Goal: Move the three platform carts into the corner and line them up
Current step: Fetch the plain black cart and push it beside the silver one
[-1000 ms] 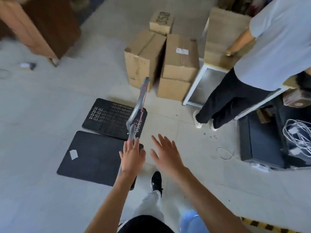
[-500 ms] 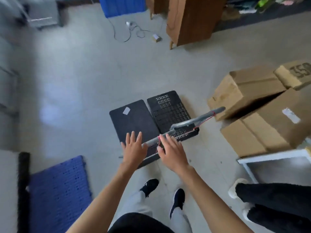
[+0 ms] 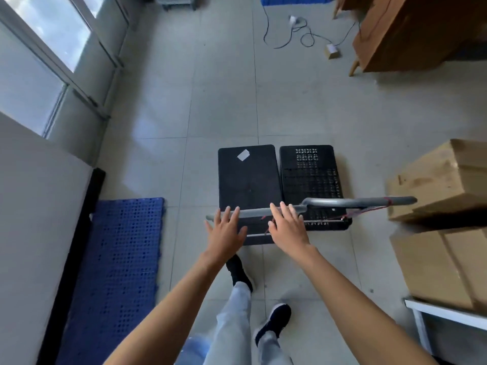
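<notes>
Two black platform carts stand side by side on the tiled floor in front of me. The left cart (image 3: pixel 249 177) has a solid deck with a white label. The right cart (image 3: pixel 312 180) has a perforated deck. Their grey handle bars (image 3: pixel 353 202) run across the near ends. My left hand (image 3: pixel 225 233) lies flat on the left cart's handle with fingers spread. My right hand (image 3: pixel 287 227) rests flat on the same bar, fingers extended. Neither hand wraps the bar. A third cart is not clearly in view.
A blue perforated mat (image 3: pixel 116 272) lies at the left beside a grey wall panel (image 3: pixel 34 233). Windows (image 3: pixel 39 48) line the upper left. Cardboard boxes (image 3: pixel 445 206) stand at the right, a wooden cabinet (image 3: pixel 421 32) at top right. A loose cable (image 3: pixel 297 35) lies ahead.
The view has swung left, from the boxes and another person toward the window side. The carts now point straight ahead. Both hands have come to rest on the handle bar.
</notes>
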Action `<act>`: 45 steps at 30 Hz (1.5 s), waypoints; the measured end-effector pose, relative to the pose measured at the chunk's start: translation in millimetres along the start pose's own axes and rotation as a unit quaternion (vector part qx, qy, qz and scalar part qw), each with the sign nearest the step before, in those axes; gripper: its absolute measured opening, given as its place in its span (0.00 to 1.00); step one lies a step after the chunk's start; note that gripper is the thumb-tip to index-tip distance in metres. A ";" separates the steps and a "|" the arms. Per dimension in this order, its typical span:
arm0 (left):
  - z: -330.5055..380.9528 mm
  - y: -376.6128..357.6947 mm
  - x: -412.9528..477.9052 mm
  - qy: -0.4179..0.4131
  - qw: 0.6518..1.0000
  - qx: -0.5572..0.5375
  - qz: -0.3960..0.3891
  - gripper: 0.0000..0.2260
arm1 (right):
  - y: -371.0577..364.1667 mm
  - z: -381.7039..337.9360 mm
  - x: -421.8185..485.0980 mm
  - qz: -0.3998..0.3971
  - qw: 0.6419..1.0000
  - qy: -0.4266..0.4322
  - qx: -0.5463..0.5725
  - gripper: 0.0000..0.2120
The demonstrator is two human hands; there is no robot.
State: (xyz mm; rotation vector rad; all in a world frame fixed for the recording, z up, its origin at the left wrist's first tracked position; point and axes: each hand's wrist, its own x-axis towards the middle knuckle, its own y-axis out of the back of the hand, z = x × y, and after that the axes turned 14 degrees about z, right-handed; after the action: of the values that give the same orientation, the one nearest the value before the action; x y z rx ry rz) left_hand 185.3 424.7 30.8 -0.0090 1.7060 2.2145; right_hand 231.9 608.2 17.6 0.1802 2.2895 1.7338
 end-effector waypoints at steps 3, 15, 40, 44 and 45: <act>4.6 -9.9 23.8 -0.034 0.999 0.003 -0.002 0.28 | -5.2 11.8 18.1 -0.015 1.000 0.003 -0.019 0.27; -27.6 -27.3 102.9 -0.037 0.999 0.009 -0.021 0.17 | -54.7 13.7 94.6 -0.080 0.996 0.001 -0.041 0.27; -66.4 67.9 447.3 0.080 0.997 -0.013 0.010 0.15 | -17.0 -74.2 467.2 -0.032 0.999 0.020 0.038 0.12; -69.7 81.9 509.8 0.070 0.997 -0.015 0.000 0.15 | -12.8 -77.8 531.7 -0.040 0.998 0.027 0.040 0.12; -71.0 85.8 524.8 0.067 0.998 -0.015 0.000 0.15 | -12.1 -79.4 547.7 -0.045 0.998 0.028 0.038 0.12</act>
State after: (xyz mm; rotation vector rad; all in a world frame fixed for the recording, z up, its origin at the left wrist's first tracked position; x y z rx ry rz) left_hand -346.1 478.4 -19.6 -0.1684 1.7391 2.2855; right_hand -314.3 671.1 -47.1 0.0442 2.3671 1.6282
